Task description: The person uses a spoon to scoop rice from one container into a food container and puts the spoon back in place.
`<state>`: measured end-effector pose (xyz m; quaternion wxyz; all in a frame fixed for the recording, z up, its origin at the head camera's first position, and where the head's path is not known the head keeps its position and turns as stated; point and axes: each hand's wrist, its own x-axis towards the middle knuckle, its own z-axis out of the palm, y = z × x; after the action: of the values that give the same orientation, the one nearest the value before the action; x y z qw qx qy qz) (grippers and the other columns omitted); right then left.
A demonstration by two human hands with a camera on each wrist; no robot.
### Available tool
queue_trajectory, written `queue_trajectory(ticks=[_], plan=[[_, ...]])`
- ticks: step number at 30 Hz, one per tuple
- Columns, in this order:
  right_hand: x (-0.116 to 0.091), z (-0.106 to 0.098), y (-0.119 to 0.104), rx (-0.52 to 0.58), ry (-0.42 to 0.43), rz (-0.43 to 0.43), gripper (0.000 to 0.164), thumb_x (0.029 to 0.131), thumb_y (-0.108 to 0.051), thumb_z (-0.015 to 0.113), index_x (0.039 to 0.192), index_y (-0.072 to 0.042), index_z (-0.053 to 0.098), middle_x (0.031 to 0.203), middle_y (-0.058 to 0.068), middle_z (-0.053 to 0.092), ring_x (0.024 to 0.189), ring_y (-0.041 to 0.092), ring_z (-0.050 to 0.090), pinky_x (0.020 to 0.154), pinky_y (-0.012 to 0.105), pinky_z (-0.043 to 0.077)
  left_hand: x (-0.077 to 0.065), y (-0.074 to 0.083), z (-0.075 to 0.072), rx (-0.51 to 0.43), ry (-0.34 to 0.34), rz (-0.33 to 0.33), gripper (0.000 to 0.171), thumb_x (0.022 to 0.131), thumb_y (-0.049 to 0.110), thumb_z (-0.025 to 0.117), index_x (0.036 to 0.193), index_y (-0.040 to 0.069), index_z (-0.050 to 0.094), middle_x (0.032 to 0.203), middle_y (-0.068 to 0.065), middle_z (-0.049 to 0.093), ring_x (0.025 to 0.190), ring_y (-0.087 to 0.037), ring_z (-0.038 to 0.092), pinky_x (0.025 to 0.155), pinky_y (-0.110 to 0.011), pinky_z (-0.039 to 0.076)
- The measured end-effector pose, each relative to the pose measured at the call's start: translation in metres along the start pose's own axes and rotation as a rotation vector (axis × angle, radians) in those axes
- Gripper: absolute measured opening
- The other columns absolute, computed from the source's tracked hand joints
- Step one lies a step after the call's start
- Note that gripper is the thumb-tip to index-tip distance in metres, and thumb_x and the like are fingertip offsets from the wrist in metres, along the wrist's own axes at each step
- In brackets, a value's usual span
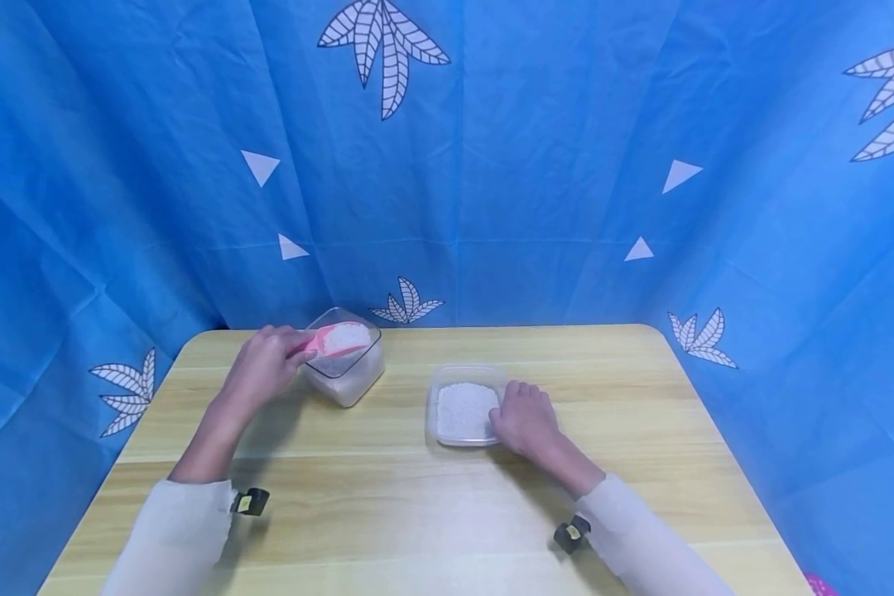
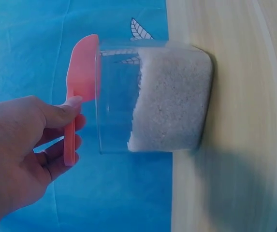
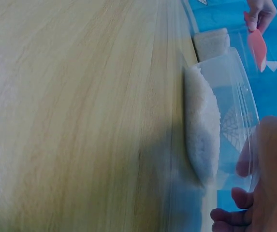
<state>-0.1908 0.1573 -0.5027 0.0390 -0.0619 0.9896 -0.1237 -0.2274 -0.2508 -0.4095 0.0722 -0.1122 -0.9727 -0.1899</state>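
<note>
My left hand (image 1: 263, 364) pinches the handle of a pink scoop (image 1: 344, 338) between thumb and fingers. White, rice-like grains fill the scoop, which is held level at the open top of a tall clear container (image 2: 172, 96). That container stands upright at the back left, over half full of the same grains. At the middle of the table, a shallow clear plastic box (image 1: 468, 371) holds more white grains (image 1: 465, 411). My right hand (image 1: 525, 420) grips its right rim, the thumb at the wall and the other fingers curled outside, as the right wrist view shows.
Both containers stand on a light wooden table (image 1: 387, 513), the tall one near its back edge. A blue curtain (image 1: 536, 165) with leaf prints hangs behind and on both sides. Each sleeve carries a small black wrist device (image 1: 250, 502).
</note>
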Motion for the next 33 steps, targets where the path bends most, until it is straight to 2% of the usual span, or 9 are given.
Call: queue_trajectory(ticks=[6,13,25,27,33], plan=[[-0.001,0.0,0.0,0.007,-0.003,0.003,0.035,0.098,-0.031,0.048,0.104,0.003,0.054,0.097,0.017,0.056,0.092,0.032,0.052,0.091,0.048,0.047,-0.002,0.01,-0.003,0.006,0.015,0.027,0.041,0.096,0.015,0.074,0.135,0.004,0.067,0.121,-0.022,0.073,0.103,-0.035,0.058,0.083,-0.047,0.053],[0.0,-0.001,-0.001,0.018,-0.005,0.005,0.034,0.097,-0.03,0.049,0.104,0.003,0.053,0.096,0.016,0.055,0.091,0.031,0.051,0.09,0.048,0.046,0.0,0.02,-0.003,0.029,0.053,0.085,0.04,0.093,0.015,0.078,0.131,0.003,0.07,0.111,-0.02,0.075,0.094,-0.031,0.059,0.076,-0.038,0.051],[0.0,-0.001,-0.001,0.015,-0.017,0.008,0.035,0.098,-0.031,0.049,0.105,0.003,0.053,0.097,0.017,0.056,0.092,0.032,0.052,0.092,0.049,0.046,0.0,0.038,0.002,-0.002,0.037,0.111,0.037,0.093,0.017,0.078,0.128,0.005,0.073,0.118,-0.018,0.076,0.094,-0.029,0.06,0.075,-0.035,0.047],[0.0,0.0,-0.001,0.016,-0.017,0.008,0.035,0.098,-0.03,0.049,0.106,0.004,0.054,0.097,0.017,0.056,0.093,0.032,0.052,0.092,0.049,0.046,0.001,0.04,0.003,-0.004,0.041,0.123,0.037,0.093,0.016,0.078,0.127,0.004,0.073,0.119,-0.019,0.076,0.098,-0.033,0.064,0.081,-0.04,0.051],[0.0,-0.001,0.0,0.014,-0.017,0.005,0.036,0.098,-0.03,0.049,0.107,0.004,0.054,0.097,0.017,0.057,0.092,0.032,0.052,0.092,0.049,0.047,0.002,0.049,0.008,-0.008,0.041,0.131,0.037,0.092,0.015,0.079,0.127,0.005,0.073,0.119,-0.019,0.076,0.104,-0.034,0.066,0.088,-0.045,0.053]])
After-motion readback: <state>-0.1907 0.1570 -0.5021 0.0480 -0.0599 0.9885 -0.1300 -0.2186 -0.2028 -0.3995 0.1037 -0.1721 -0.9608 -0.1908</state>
